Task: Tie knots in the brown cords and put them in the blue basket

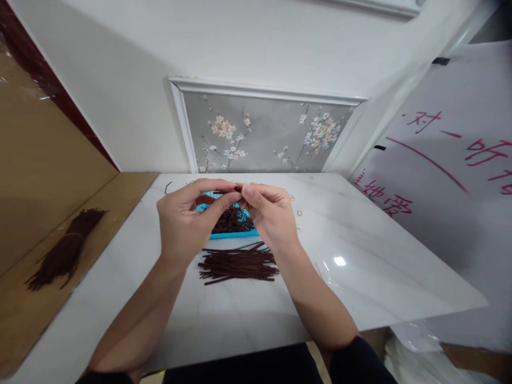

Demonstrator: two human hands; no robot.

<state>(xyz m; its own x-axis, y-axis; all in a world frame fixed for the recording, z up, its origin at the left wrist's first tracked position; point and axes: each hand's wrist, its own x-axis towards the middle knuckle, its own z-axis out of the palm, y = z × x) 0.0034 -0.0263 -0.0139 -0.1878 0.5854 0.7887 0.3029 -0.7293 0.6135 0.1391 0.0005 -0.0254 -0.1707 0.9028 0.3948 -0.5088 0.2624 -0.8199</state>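
Note:
My left hand (192, 216) and my right hand (272, 210) meet over a blue basket (236, 234). Thumbs and fingers of both are pinched on a thin dark brown strip (238, 188), mostly hidden by the fingertips. Inside the basket lies a tangle of curled dark brown strips (232, 220), partly covered by my hands. Closer to me, a loose pile of straighter dark brown strips (239, 264) lies crosswise on the white marbled table (224, 314), below my wrists.
On a brown board (100, 234) at the left lies a bundle of dark strips (66, 250) with a band around it. Small rubber bands (300, 213) are scattered right of the basket. A wall with a floral panel (264, 133) stands behind; a whiteboard (440, 160) with red writing is at right.

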